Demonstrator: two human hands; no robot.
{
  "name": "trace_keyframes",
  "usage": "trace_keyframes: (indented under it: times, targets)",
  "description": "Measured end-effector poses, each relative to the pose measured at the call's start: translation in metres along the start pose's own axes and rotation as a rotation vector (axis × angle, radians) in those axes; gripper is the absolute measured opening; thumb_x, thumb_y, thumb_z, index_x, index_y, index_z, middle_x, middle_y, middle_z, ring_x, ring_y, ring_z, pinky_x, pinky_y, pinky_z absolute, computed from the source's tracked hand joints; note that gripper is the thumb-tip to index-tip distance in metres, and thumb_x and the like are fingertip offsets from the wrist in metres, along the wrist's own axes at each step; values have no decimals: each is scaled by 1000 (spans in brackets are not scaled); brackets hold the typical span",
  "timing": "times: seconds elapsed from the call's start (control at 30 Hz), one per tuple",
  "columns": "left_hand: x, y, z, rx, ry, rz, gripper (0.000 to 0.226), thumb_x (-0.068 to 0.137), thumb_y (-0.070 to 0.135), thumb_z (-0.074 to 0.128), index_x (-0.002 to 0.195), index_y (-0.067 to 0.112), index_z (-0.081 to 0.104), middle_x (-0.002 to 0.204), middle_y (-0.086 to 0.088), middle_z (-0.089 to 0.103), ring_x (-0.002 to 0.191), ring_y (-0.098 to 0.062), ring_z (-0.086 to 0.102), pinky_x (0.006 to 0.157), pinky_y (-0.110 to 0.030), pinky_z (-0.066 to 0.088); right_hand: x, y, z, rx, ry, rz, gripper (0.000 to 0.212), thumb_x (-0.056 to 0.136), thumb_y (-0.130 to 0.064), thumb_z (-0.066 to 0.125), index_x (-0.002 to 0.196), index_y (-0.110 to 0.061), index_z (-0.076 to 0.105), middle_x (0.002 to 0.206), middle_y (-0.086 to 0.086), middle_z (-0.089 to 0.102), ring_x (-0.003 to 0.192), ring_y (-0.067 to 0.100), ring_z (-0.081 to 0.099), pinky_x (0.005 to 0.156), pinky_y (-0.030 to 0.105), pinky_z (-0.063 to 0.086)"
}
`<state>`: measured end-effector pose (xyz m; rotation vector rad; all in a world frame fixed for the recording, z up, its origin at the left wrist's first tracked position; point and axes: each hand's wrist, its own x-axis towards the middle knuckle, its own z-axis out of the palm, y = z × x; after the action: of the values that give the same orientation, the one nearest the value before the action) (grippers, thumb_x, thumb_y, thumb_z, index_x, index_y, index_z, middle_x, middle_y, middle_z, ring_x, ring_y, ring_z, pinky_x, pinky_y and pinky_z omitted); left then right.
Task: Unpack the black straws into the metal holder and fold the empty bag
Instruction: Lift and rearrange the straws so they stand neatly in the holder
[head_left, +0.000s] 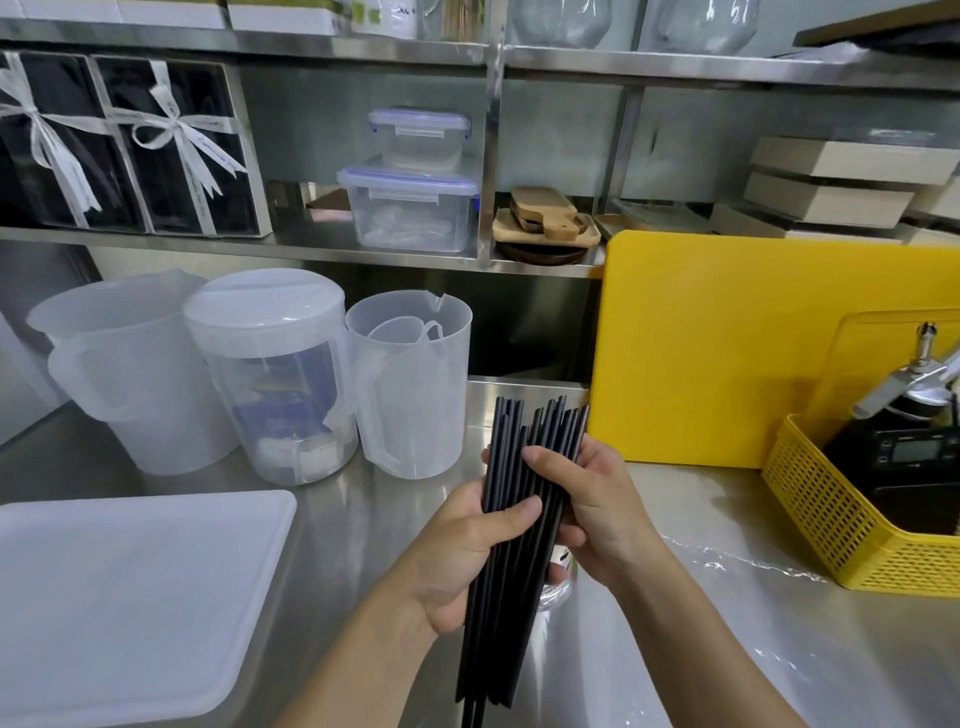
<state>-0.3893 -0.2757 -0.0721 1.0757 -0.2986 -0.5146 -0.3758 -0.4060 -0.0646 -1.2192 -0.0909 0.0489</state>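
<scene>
I see my left hand (462, 551) and right hand (587, 499) clamped around the black straws (519, 519); uneven ends could snag the metal holder (558, 584) rim and spill.

Black straws (524, 499), yellow perforated basket (831, 525)

Script on the white ribbon (208, 150) and the scale display (911, 453) are unreadable

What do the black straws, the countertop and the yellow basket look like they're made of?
The black straws, held by both hands, look like matte plastic or coated paper: dull, with no shine, so either is possible. The countertop appears to be brushed stainless steel, since it gives soft mirror-like reflections. The yellow basket looks like moulded plastic, with a uniform colour and a regular perforated grid.
</scene>
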Motion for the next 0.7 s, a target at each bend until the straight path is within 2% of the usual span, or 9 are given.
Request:
trace_keyframes:
  times: [0.07, 0.13, 0.2, 0.3, 0.4, 0.53, 0.6, 0.67, 0.7]
  targets:
    - [0, -1, -2, -1, -9, -12, 22, 83, 4, 58, 106, 4, 58, 81, -12, 69, 79, -23, 68, 54, -30, 53, 0, 1, -1, -18, -8, 5, 36, 78, -15, 64, 100, 12, 53, 99, 43, 57, 71, 35, 42, 27, 16, 30]
    - [1, -3, -4, -7, 1, -33, 26, 79, 5, 58, 105, 3, 58, 81, -11, 69, 77, -22, 67, 52, -28, 51, 0, 2, -1, -39, 2, 30, 30, 74, -15, 66, 93, 6, 57, 86, 32, 61, 69, 34, 49, 32, 18, 33]
    - [2, -4, -6, -19, 16, -55, 30, 76, 5, 60, 106, 2, 56, 78, -10, 67, 71, -22, 64, 49, -27, 49, -1, 1, -1, -38, 5, 59, 18, 74, -13, 68, 85, 0, 61, 75, 22, 62, 60, 31, 53, 33, 20, 35]
    - [2, -5, -9, -42, 11, -84, 30, 76, 4, 61, 105, 4, 57, 81, -11, 65, 66, -22, 57, 48, -26, 46, -4, -3, 0, -6, -9, 77, 4, 83, -1, 60, 82, 3, 58, 61, 12, 60, 43, 19, 57, 34, 19, 40]
    - [1, -5, -9, -88, -2, -100, 23, 77, 6, 61, 100, 5, 62, 91, -12, 67, 65, -19, 59, 47, -25, 46, -2, -6, 0, -14, -20, 64, 11, 85, 6, 54, 74, 3, 56, 46, 1, 58, 38, 10, 56, 37, 17, 42]
    - [0, -4, -7, -98, -13, -134, 16, 78, 12, 62, 92, 6, 65, 85, -11, 62, 57, -16, 53, 43, -22, 42, 0, -3, 0, -45, 0, 65, 18, 85, 5, 55, 68, -1, 54, 39, -4, 52, 32, 7, 46, 42, 21, 39]
    - [0, -3, -7, -78, -21, -156, 11, 76, 8, 62, 87, 6, 63, 78, -8, 62, 54, -13, 50, 41, -20, 40, 0, 0, 0, -32, 22, 83, 11, 82, 3, 57, 72, 0, 55, 43, 2, 49, 29, 9, 37, 42, 24, 32]
    - [-2, -3, -8, -67, -21, -169, 12, 76, 6, 61, 88, 5, 60, 75, -6, 65, 52, -12, 51, 40, -20, 40, 2, -1, -3, 13, 19, 109, 3, 80, 1, 59, 79, 2, 57, 53, 12, 51, 29, 13, 39, 38, 22, 32]
    - [-2, -3, -8, -65, -28, -171, 12, 76, 6, 60, 88, 5, 60, 74, -6, 65, 52, -12, 51, 40, -20, 40, 3, -3, -4, 23, -3, 122, 6, 77, -2, 62, 79, 3, 58, 56, 15, 54, 31, 17, 42, 38, 24, 33]
